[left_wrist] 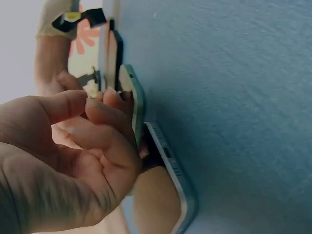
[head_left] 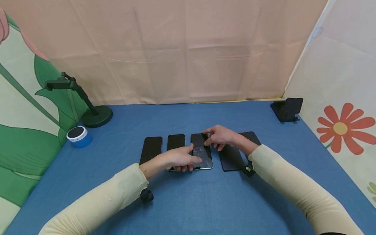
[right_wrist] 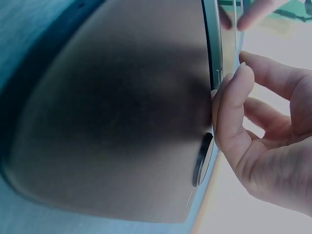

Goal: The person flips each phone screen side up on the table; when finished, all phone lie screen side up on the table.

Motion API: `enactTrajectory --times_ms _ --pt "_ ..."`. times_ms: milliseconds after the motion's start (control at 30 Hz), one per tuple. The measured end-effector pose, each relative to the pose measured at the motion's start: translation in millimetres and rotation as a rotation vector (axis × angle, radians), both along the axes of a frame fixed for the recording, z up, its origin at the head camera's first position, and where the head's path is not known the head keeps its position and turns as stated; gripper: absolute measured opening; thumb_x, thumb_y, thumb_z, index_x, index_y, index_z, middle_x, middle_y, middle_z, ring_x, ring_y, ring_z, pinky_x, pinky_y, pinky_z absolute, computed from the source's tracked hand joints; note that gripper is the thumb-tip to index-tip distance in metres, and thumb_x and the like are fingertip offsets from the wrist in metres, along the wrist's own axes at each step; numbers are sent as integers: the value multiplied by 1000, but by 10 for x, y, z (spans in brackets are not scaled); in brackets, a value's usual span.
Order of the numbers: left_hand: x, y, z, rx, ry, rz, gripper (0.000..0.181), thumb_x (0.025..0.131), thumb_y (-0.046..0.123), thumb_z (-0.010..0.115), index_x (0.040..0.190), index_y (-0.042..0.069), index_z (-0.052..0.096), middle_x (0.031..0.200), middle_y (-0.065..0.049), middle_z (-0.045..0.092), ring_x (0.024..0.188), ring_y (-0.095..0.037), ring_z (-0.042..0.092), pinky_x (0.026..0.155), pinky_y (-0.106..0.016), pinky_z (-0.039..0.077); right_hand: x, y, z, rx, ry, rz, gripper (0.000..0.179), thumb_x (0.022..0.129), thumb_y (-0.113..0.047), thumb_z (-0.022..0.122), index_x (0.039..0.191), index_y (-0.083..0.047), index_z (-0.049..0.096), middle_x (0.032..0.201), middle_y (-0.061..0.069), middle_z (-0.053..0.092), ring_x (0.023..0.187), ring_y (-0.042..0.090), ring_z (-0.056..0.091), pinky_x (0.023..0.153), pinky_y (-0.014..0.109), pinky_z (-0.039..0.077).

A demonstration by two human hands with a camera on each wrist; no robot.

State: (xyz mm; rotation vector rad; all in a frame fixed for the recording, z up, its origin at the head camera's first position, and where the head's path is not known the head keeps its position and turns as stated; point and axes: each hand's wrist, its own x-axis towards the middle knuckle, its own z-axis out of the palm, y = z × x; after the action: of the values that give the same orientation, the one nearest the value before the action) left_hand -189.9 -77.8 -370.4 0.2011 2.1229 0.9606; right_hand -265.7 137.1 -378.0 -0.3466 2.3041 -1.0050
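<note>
Both hands are at a pale-edged smartphone in the middle of a row on the blue table. My left hand reaches over its lower left part, index finger extended and the other fingers bent. From the upper right, my right hand has its index finger and thumb at the phone's top and right edge. Beneath my left hand lies a second phone, and a black phone is left of it. Under my right forearm is a dark phone. A dark phone back with a round camera bump fills much of the right wrist view.
A black stand with a round base is at the back left, beside a blue-and-white round container. A small black phone stand is at the back right. Another dark piece shows beyond my right forearm.
</note>
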Motion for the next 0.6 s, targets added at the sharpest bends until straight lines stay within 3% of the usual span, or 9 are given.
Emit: enactTrajectory --times_ms 67,167,233,300,367,433,600 --pt "8 17 28 -75 108 -45 88 101 41 58 163 16 2 76 -2 67 52 -13 45 50 -26 32 -3 6 -2 4 0 4 63 95 -16 68 153 -11 43 72 5 54 58 14 53 53 30 54" --pt "57 48 53 -251 338 -132 84 99 46 60 163 17 13 76 -5 69 50 -16 47 48 -28 33 -6 13 0 14 3 11 63 96 -17 68 153 -11 43 75 6 56 60 15 54 54 31 55" --pt "103 67 44 -374 485 -177 82 97 49 62 161 18 22 87 -7 72 53 -18 53 46 -30 37 -5 15 8 17 4 9 62 96 -18 68 153 -11 44 78 7 57 61 15 55 55 31 55" --pt "149 84 19 -467 592 -204 81 94 54 63 160 19 29 107 -11 73 66 -21 63 50 -33 45 -4 20 22 20 10 10 61 96 -18 67 152 -11 45 79 8 58 62 15 56 56 31 56" --pt "186 96 -19 -522 650 -218 82 92 58 64 158 19 34 129 -12 67 90 -24 70 61 -37 53 -5 22 29 17 11 7 59 96 -18 67 151 -11 46 80 8 58 63 16 56 56 31 56" --pt "213 103 -59 -560 683 -228 83 90 62 64 156 20 38 139 -13 60 109 -26 67 74 -41 57 -10 25 31 14 12 10 58 96 -18 67 150 -11 47 80 8 58 63 16 57 56 31 56" --pt "237 103 -139 -588 731 -243 84 86 67 65 152 20 46 131 -12 63 110 -26 65 77 -42 57 -27 25 14 7 3 14 58 96 -19 68 150 -12 48 79 8 58 63 16 57 57 31 56"
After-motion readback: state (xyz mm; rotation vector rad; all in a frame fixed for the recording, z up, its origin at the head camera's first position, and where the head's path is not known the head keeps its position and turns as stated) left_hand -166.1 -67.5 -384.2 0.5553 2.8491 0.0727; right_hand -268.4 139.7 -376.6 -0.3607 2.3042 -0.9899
